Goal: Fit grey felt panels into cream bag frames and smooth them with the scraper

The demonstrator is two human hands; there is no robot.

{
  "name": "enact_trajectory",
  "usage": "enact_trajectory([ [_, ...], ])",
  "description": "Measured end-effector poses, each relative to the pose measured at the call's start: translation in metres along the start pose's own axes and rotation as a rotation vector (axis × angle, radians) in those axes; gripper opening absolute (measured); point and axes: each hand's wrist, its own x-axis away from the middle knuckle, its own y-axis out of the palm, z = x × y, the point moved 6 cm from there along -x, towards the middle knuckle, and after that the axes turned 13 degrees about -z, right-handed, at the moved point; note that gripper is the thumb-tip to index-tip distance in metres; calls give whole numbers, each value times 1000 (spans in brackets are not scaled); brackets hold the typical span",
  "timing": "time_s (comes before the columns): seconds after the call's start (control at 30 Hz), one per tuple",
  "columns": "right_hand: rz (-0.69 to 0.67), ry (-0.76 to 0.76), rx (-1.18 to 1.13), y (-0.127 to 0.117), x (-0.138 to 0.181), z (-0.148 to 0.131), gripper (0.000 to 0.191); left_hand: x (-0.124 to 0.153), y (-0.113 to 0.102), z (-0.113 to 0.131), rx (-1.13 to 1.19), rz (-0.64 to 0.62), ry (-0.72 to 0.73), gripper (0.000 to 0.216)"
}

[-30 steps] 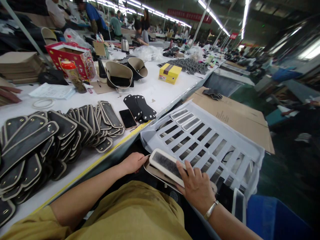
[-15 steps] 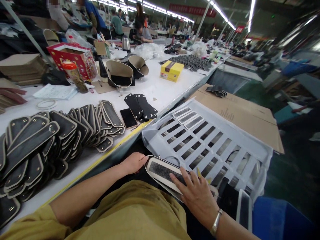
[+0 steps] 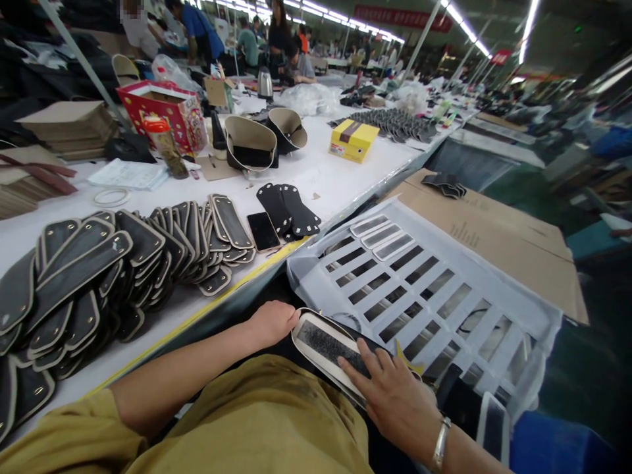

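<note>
A cream-edged panel with a dark fuzzy centre (image 3: 326, 345) lies on a stack of like pieces on my lap. My right hand (image 3: 392, 395) rests flat on its near end, fingers stretched out over the dark strip. My left hand (image 3: 271, 322) curls around the panel's left end and holds it there. Just beyond stands a white slotted rack (image 3: 419, 289) with three similar panels (image 3: 380, 236) lying in its far slots.
On the white table (image 3: 320, 174) to my left lie rows of black gold-edged pieces (image 3: 123, 257), a phone (image 3: 263, 231), black cut pieces (image 3: 289, 207), a yellow box (image 3: 354, 139) and a red box (image 3: 168, 115). Flat cardboard (image 3: 508, 243) sits right of the rack. Other people work far behind.
The panel has come down from being lifted and tilted to lying flat on the stack. My right hand slid along it and now presses on top. My left hand stayed at its end.
</note>
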Motion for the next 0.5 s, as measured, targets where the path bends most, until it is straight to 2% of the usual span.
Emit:
enact_trajectory([
  [0.2, -105, -71, -60, -13, -17, 14, 69, -3, -5, 7, -92, 1, -33, 50],
  [0.37, -178, -80, -85, -19, -19, 16, 72, -3, -5, 12, -183, -39, -5, 39],
  [0.5, -166, -40, -50, -29, -26, 15, 61, -6, -8, 12, -237, -93, 37, 35],
])
